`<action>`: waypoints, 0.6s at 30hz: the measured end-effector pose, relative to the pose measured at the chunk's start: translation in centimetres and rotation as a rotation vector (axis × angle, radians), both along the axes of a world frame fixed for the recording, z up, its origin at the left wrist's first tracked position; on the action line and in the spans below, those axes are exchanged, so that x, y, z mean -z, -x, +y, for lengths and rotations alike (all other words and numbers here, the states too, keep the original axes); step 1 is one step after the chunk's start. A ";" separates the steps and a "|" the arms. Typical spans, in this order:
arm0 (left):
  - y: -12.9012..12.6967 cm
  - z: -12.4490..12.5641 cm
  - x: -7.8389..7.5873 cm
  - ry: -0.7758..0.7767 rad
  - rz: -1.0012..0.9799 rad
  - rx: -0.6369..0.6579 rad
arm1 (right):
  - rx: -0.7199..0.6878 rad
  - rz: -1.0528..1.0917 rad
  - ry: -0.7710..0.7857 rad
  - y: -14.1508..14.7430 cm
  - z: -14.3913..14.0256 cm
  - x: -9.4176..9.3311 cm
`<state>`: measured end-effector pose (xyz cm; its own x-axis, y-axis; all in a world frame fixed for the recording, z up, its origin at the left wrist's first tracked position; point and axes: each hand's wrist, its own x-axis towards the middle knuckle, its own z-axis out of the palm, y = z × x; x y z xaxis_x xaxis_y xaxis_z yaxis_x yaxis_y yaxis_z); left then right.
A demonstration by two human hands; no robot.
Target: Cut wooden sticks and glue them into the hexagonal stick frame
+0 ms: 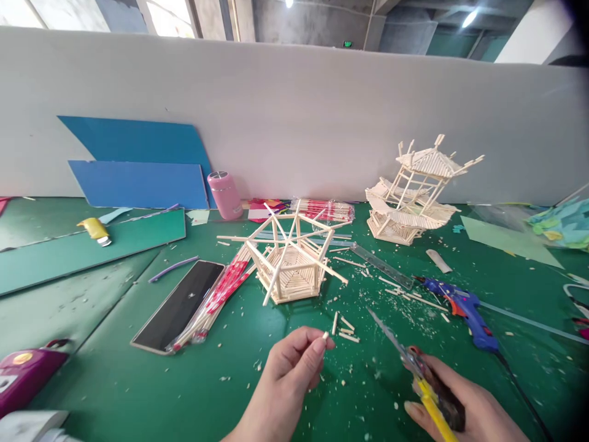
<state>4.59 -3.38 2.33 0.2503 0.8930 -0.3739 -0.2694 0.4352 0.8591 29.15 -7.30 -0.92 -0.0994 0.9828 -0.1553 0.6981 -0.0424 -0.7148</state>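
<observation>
The left hand [291, 374] pinched a short stick [326, 336], likely for fine control, while the right hand [476, 399] gripped a yellow-handled tool [431, 400].

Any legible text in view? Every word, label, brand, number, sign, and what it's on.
No text reads with certainty.
Green lit sign up high: too small.
Pink bottle: small mark near its base, too small.
Clear ruler: any markings too blurred.
Blue glue gun: any lettering too small.
Yellow-handled tool in the right hand: no lettering I can make out.
</observation>
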 end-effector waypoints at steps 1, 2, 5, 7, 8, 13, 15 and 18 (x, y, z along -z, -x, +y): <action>0.1 -0.1 -0.2 -0.025 0.034 -0.010 | -0.006 0.017 0.013 0.7 -0.1 -0.3; 0.2 -0.2 -0.4 -0.052 0.069 -0.019 | -0.005 0.025 0.015 1.3 -0.2 -0.5; 0.6 -0.6 -0.5 -0.124 0.141 -0.068 | 0.027 -0.017 -0.045 2.3 -0.7 -0.4; 0.8 -0.8 -0.4 -0.163 0.153 -0.097 | 0.013 -0.094 -0.081 2.6 -1.0 -0.1; 0.9 -0.9 -0.3 -0.178 0.153 -0.106 | -0.001 -0.146 -0.095 2.7 -1.1 0.1; 1.4 -1.0 0.2 -0.264 0.157 -0.107 | -0.095 -0.326 -0.096 3.3 -1.0 0.4; 1.5 -1.1 0.2 -0.296 0.159 -0.090 | -0.151 -0.325 -0.078 3.8 -0.8 0.1; 1.7 -1.0 0.4 -0.343 0.182 -0.074 | -0.160 -0.316 -0.057 4.8 -0.5 -0.8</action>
<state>2.89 -4.42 1.95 0.1376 0.9870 -0.0831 -0.1196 0.0999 0.9878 24.36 -7.83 -0.10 -0.2085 0.9667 -0.1483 0.8796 0.1190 -0.4606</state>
